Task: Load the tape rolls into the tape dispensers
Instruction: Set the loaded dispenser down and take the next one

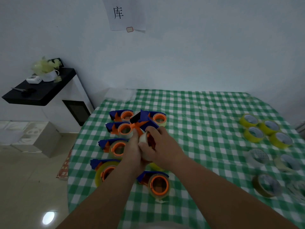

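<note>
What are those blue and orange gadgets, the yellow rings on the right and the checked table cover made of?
The tape dispensers look like moulded hard plastic: solid blue and orange, smooth and fairly matte. The yellow tape rolls seem to be glossy plastic film wound on a core, probably cardboard, though that is too blurred to confirm. The green checked tablecloth looks like thin plastic or coated fabric, judging by its faint sheen and creases.

The pale tape roll [143,140] gripped between the left hand [134,152] and right hand [157,147] is largely covered by fingers, and its seating on the blue-and-orange plastic dispenser [143,121] cannot be told. A yellow roll [154,166] is mostly hidden beneath the right wrist. The white paper wall sign [125,14] is cut by the top edge. Rolls at the far right [295,187] are blurred.
</note>
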